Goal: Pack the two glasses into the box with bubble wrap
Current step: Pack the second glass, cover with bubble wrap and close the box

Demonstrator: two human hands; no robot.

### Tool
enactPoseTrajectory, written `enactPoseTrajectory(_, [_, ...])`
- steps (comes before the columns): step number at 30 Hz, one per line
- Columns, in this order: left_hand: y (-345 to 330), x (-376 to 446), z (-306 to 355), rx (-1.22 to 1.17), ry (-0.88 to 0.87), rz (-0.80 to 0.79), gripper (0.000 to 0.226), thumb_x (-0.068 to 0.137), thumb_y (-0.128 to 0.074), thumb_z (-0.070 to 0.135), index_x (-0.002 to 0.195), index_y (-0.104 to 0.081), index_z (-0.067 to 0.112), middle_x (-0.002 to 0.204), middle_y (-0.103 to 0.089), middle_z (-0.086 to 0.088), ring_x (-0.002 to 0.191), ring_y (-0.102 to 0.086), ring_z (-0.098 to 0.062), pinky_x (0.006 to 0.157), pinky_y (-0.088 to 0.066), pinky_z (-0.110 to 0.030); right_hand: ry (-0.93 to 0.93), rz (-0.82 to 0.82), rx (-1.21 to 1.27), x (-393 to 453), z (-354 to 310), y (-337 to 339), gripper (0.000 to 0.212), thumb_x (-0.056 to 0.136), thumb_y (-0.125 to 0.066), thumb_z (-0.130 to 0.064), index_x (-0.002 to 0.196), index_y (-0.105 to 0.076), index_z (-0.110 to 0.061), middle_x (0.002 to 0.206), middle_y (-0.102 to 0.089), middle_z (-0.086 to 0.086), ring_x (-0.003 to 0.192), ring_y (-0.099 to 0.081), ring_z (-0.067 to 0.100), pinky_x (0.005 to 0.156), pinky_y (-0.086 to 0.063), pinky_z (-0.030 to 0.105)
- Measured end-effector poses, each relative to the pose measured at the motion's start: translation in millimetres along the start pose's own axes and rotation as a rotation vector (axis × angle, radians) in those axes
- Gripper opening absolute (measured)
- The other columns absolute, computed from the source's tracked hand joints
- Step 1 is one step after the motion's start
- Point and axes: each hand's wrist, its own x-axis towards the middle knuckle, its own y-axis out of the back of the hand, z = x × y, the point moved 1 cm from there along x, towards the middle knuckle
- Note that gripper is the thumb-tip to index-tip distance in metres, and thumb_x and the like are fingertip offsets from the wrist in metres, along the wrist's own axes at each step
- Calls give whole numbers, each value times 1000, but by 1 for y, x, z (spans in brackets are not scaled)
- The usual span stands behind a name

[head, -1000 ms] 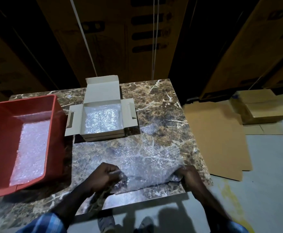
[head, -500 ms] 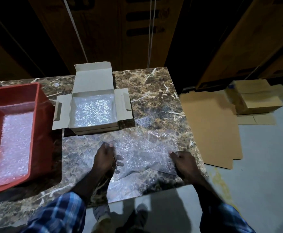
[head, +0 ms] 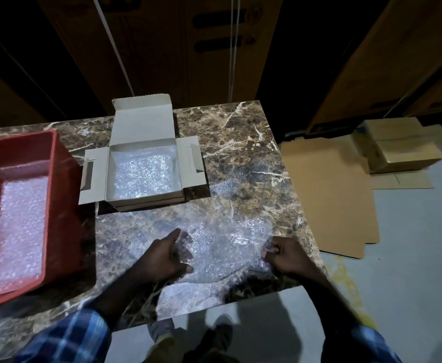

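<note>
Brown marble table (head: 241, 142), dim room, flattened cardboard (head: 330, 195) on the floor past its right edge. Red bin (head: 57, 205) at the left edge, open box (head: 146, 166) at the back middle, lined with bubble wrap. Loose bubble wrap sheet (head: 227, 247) lies clear and crinkled at the near edge. Left hand (head: 165, 258) grips its left side, fingers curled under the wrap; right hand (head: 285, 258) pinches its right edge.

Brown marble table (head: 241, 142), veined in white and cream. On it a pale grey-white cardboard box (head: 141, 119), its floor lined with clear, silvery bubble wrap (head: 144, 174). Red crate (head: 60, 195) to the left, a whitish bubbled sheet (head: 20, 226) inside. Blue-and-white plaid sleeve (head: 70, 339) below. Tan flattened cardboard (head: 330, 195) on a grey floor (head: 411, 258) smudged with yellow.
</note>
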Motion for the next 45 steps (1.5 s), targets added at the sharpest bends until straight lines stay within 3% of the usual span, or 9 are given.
enactPoseTrajectory(3, [12,10,0,198,-73,14,67,77,-84,26,127,-42,39,85,-73,-1,69,-70,-15,69,-59,-37,64,45,-78,3,-14,1,24,86,-62,-10,68,-55,-24,67,-60,-12,67,-56,5,59,-39,20])
enactPoseTrajectory(6, [28,17,3,383,-134,131,58,85,-74,26,134,-42,24,69,-62,3,69,-61,-21,63,-48,-34,76,99,-113,12,-23,3,30,85,-58,-10,65,-43,-28,65,-54,-7,71,-57,20,65,-39,32])
enactPoseTrajectory(10, [38,16,0,423,-144,233,25,88,-70,23,105,-54,14,67,-63,0,72,-64,-29,60,-40,-34,44,119,-98,21,-29,4,19,85,-61,-13,72,-50,-22,76,-60,4,77,-59,27,68,-43,35])
enactPoseTrajectory(14, [19,9,-9,157,-92,326,28,89,-71,20,69,-53,25,58,-63,13,59,-59,2,58,-39,-18,-51,267,169,19,-23,0,12,84,-69,-12,76,-67,-2,73,-67,14,69,-59,29,62,-42,31])
enactPoseTrajectory(18, [-3,7,-19,-70,15,430,18,96,-65,27,77,-64,26,68,-71,10,67,-67,-3,67,-47,-27,-98,304,139,16,-14,-4,31,88,-69,-14,59,-56,-13,56,-55,0,57,-51,18,53,-34,24])
enactPoseTrajectory(25, [-10,19,-27,235,-54,524,21,103,-42,38,98,-50,20,81,-68,-5,81,-65,-35,78,-48,-45,-92,303,-209,18,-17,-4,27,95,-54,-26,70,-47,-19,78,-67,9,88,-62,31,90,-36,39])
enactPoseTrajectory(37, [-12,9,-27,375,-128,514,18,94,-41,42,90,-50,28,86,-61,8,90,-53,-27,79,-27,-39,-179,362,-164,15,-4,-10,26,79,-65,-20,61,-47,-16,60,-51,-3,77,-54,29,88,-37,38])
enactPoseTrajectory(42, [-15,5,-17,258,-24,532,19,91,-42,45,96,-40,27,82,-54,8,88,-50,-27,82,-32,-42,-170,395,-204,20,-4,-14,12,84,-63,-26,86,-54,-18,82,-62,5,91,-59,31,91,-37,43])
enactPoseTrajectory(45, [-21,-4,-2,261,-37,761,28,91,-47,35,111,-48,15,95,-57,-5,94,-48,-31,84,-37,-46,-43,553,-457,20,-15,-25,27,88,-57,-31,107,-59,-11,106,-59,12,101,-52,31,91,-38,46])
